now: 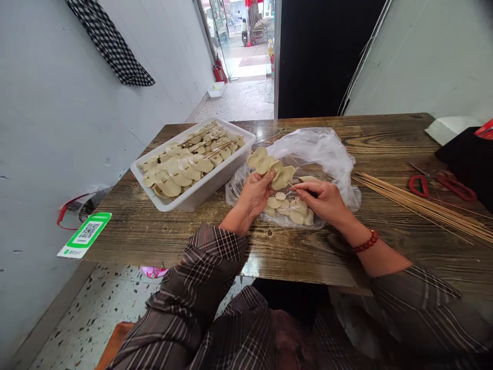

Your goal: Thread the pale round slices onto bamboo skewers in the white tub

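My left hand [254, 195] pinches a row of flat, pale beige oval slices [265, 163] threaded on a thin wooden skewer [291, 185]. My right hand [323, 200] grips the skewer's near end between thumb and fingers. Below both hands lies a clear plastic bag [319, 149], opened out, with loose slices [296, 209] of the same kind on it. To the left of the bag stands a white plastic tub [215, 182] heaped with loaded skewers [181, 172]. What the slices are made of I cannot tell.
Bare bamboo skewers [419, 203] lie in a bundle on the right of the wooden table [192, 236]. Red-handled scissors [442, 182] and a black holder [468, 159] are beyond them. A green QR code card [85, 235] sits at the left edge.
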The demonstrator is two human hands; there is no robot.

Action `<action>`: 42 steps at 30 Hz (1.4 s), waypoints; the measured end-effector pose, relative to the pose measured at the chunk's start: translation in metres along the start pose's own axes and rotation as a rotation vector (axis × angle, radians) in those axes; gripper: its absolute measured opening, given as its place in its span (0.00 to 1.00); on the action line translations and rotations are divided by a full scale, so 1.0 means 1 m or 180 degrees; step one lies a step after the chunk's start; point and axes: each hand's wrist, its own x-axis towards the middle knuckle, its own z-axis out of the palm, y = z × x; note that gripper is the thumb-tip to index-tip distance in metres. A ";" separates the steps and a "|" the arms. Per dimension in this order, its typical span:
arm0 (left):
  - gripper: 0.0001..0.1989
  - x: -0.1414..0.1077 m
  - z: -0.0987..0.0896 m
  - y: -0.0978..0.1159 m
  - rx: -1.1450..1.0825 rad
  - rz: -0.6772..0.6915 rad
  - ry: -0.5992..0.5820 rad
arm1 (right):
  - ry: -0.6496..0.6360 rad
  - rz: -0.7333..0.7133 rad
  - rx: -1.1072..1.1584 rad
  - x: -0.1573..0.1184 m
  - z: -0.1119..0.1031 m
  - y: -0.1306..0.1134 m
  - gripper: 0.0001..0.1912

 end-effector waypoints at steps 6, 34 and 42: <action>0.08 -0.002 0.001 -0.003 0.0191 -0.0205 -0.0098 | 0.0029 -0.0047 0.0078 0.001 0.000 0.000 0.10; 0.14 0.013 -0.019 0.012 0.0311 0.0409 0.0023 | -0.0190 0.0050 0.0093 -0.001 -0.002 0.002 0.10; 0.12 0.013 -0.015 0.005 0.0311 0.0278 -0.0131 | -0.0142 0.0049 0.0030 0.002 -0.004 0.001 0.11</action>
